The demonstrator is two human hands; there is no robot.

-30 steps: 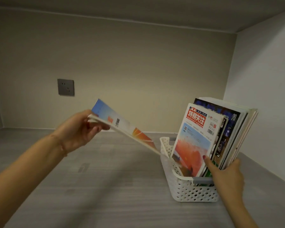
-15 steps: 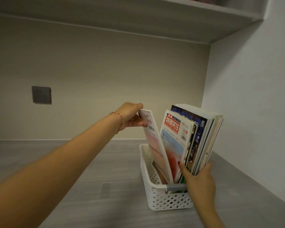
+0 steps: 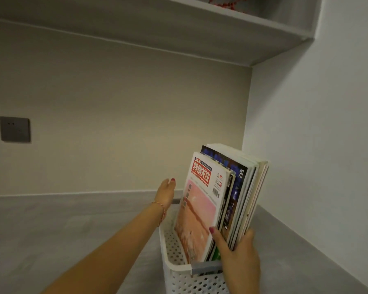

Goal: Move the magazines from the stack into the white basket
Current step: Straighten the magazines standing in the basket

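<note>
Magazines [image 3: 221, 200] standing upright in the white basket [image 3: 179, 274], one hand on each side.
The right hand [image 3: 238, 257] grips their near edge, thumb laid across the front pink cover; the left hand [image 3: 166, 195], fingers straight and holding nothing, is just left of that cover, above the basket's far end.

left of the left hand [image 3: 166, 195] the counter [image 3: 72, 230] lies open. between the hands, upright magazines [image 3: 217, 200] fill the white basket [image 3: 179, 272]; the side wall [image 3: 317, 166] stands near the right hand [image 3: 239, 254].
</note>
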